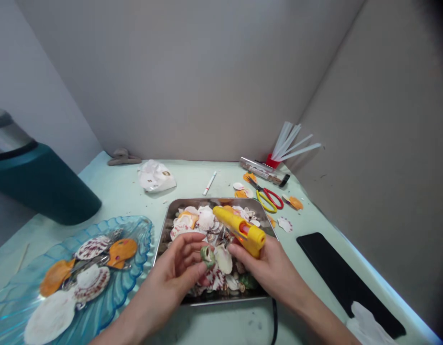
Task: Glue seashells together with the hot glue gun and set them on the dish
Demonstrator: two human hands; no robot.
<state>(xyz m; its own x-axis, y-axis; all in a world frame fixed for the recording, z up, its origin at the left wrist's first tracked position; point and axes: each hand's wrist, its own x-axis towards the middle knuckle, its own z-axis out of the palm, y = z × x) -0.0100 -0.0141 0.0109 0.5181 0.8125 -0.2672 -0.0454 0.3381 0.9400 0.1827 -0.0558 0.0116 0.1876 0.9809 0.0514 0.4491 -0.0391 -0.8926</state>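
Note:
My left hand [170,269] pinches a small green spiral seashell [208,257] between thumb and fingers, its opening facing up. In my right hand [271,266] is a yellow hot glue gun [240,228], its tip angled up and to the left. Both hands are over a metal tray [221,302] heaped with seashells [206,218], many white, orange or speckled. A pale scallop shell [223,259] shows between the hands; whether my right fingertips touch it I cannot tell. The glue gun covers part of the heap.
At left are a blue shell-shaped dish [135,225] with scallop shells and a teal bottle [52,184]. Behind the tray lie a white bag [155,176] and a marker [210,183]. Scissors [267,196], glue sticks [288,141], a clear tube [262,171] and a black slab [346,282] are at right.

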